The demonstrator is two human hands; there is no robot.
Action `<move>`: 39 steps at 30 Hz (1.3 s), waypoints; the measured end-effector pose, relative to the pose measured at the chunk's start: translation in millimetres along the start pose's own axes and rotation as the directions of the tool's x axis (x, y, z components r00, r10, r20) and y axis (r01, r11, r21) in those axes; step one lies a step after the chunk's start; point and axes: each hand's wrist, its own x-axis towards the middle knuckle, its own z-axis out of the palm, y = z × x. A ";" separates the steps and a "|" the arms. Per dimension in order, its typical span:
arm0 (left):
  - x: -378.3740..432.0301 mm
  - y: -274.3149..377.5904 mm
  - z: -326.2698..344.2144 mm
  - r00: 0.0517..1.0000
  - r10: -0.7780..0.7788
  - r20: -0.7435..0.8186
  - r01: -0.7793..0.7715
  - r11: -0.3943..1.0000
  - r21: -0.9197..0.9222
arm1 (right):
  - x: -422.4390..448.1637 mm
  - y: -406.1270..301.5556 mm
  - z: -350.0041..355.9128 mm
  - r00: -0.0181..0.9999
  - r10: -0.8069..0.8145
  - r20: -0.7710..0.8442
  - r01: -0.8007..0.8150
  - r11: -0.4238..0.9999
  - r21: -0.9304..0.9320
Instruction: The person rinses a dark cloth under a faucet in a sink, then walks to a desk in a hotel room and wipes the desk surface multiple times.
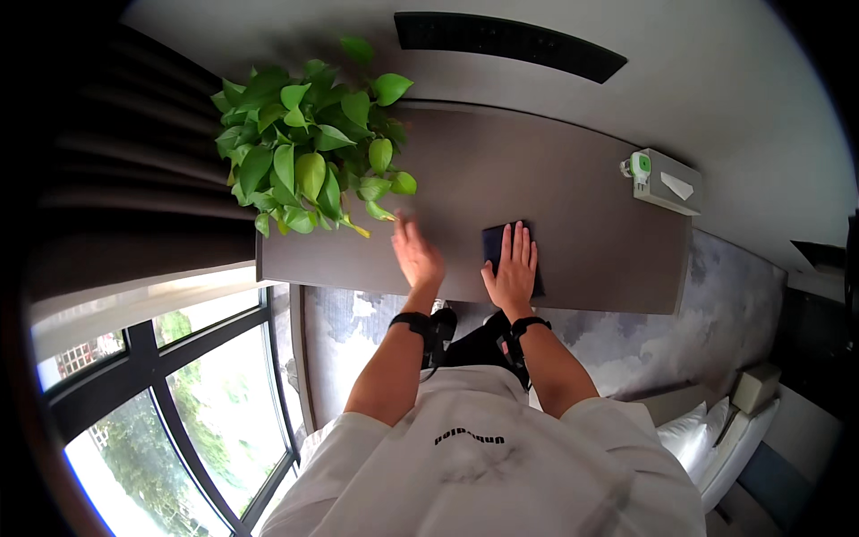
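Note:
My right hand (513,272) lies flat, fingers extended, on a dark navy folded item (493,243), perhaps a cloth or a booklet, near the front edge of a brown desk (604,241). To the left, my left hand (417,254) is over the desk, slightly blurred, with nothing in it; its fingertips are close to the lowest leaves of a green leafy potted plant (295,148). The pot is hidden under the leaves. Both wrists wear black bands.
A tissue box (671,181) stands at the desk's right end, a small green and white plug-in device (640,168) against it. Dark curtains (147,154) and a window (221,396) are on the left. Behind the desk, a black strip (503,41) is on the wall.

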 end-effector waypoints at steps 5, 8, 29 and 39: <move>-42.8 51.2 26.5 0.897 0.431 0.098 -0.400 0.886 -0.235 | 2.0 16.7 -2.2 0.996 -0.020 -0.088 0.034 0.985 0.167; -58.1 82.5 39.0 0.894 0.414 0.174 -0.307 0.846 -0.437 | 5.2 43.8 -19.4 0.939 0.163 -0.303 -0.091 0.967 0.236; -73.4 110.5 79.4 0.939 0.142 0.314 -0.203 0.965 0.169 | 1.6 116.1 -6.1 0.754 0.597 -0.276 -0.609 0.792 0.050; -67.6 103.8 76.8 0.904 0.146 0.401 -0.265 0.929 0.258 | -0.1 111.6 -3.8 0.762 0.589 -0.269 -0.594 0.801 0.070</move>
